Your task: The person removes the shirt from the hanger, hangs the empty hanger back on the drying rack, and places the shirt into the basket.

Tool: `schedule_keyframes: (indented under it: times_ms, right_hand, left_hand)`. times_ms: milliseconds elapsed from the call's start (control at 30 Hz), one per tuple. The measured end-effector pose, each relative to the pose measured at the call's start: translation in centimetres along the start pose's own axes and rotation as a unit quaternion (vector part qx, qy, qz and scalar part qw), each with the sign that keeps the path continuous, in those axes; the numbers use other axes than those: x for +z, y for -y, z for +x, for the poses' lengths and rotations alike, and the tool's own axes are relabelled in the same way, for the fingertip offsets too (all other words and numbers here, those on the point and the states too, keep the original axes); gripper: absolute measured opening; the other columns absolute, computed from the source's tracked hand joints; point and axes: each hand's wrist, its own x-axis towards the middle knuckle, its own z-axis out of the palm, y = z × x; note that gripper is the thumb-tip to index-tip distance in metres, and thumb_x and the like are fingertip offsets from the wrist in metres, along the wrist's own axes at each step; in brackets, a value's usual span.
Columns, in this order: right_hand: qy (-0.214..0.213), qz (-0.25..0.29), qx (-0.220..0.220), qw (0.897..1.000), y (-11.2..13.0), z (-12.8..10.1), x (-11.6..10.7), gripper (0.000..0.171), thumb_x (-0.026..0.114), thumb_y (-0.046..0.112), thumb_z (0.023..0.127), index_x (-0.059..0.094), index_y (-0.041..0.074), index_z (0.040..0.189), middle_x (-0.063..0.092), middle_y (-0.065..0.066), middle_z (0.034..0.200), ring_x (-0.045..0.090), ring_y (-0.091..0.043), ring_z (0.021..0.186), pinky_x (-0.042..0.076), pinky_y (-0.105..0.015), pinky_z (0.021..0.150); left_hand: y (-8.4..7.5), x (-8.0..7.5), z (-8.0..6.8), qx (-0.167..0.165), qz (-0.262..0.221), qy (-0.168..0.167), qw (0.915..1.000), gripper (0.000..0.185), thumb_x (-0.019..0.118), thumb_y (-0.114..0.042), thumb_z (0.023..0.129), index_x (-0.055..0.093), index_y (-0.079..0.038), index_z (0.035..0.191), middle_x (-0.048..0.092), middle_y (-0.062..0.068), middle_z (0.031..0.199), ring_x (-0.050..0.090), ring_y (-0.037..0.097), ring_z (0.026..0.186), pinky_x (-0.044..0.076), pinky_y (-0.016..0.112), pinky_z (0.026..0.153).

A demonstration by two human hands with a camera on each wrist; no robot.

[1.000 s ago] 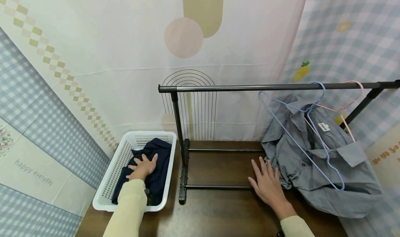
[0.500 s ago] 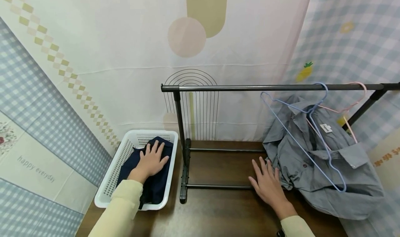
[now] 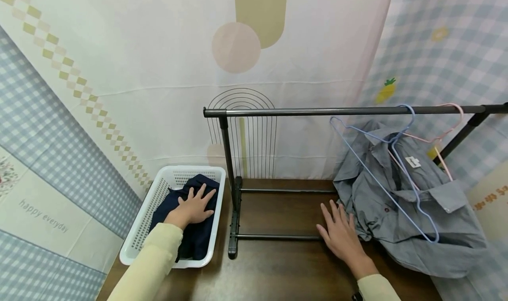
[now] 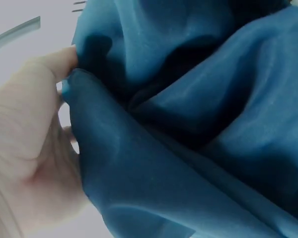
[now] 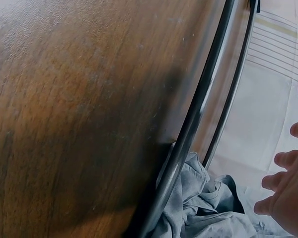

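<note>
My left hand [image 3: 194,206], fingers spread, lies over the dark navy cloth [image 3: 198,241] in the white basket [image 3: 126,250]. In the left wrist view the cloth [image 4: 154,158] shows in loose folds, and the thumb touches its edge. My right hand [image 3: 341,235] holds nothing; its spread fingers are over the lower rail of the rack, close to the grey shirt [image 3: 420,226]. That shirt droops in a bunch at the right, a pink hanger [image 3: 446,159] partly inside it. In front of it hangs a blue hanger [image 3: 369,173].
The black rack's top bar [image 3: 301,111] runs across to the right, with an upright post [image 3: 226,146] beside the basket. Two low rails cross above the brown table [image 3: 274,270]. Printed cloth [image 3: 166,120] covers the walls behind and at both sides.
My left hand has shifted right and up over the navy cloth, fingers still spread. The right hand, hangers and grey shirt have stayed in place.
</note>
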Motion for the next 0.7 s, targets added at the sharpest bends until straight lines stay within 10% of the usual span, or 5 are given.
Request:
schedule_keyframes:
  times_ms: [700]
  right_hand:
    - [0.017,0.017,0.01,1.0,-0.5,-0.4,-0.1,0.073,0.043,0.056,0.107,0.027,0.014,0.165,0.019,-0.024,0.17,0.018,-0.052,0.153,0.018,-0.078,0.115]
  left_hand:
    - [0.0,2.2,1.6,-0.078,-0.035,0.074,0.9936,0.072,0.066,-0.033,0.102,0.03,-0.024,0.164,0.013,0.02,0.172,0.004,0.06,0.154,0.011,0.088,0.108]
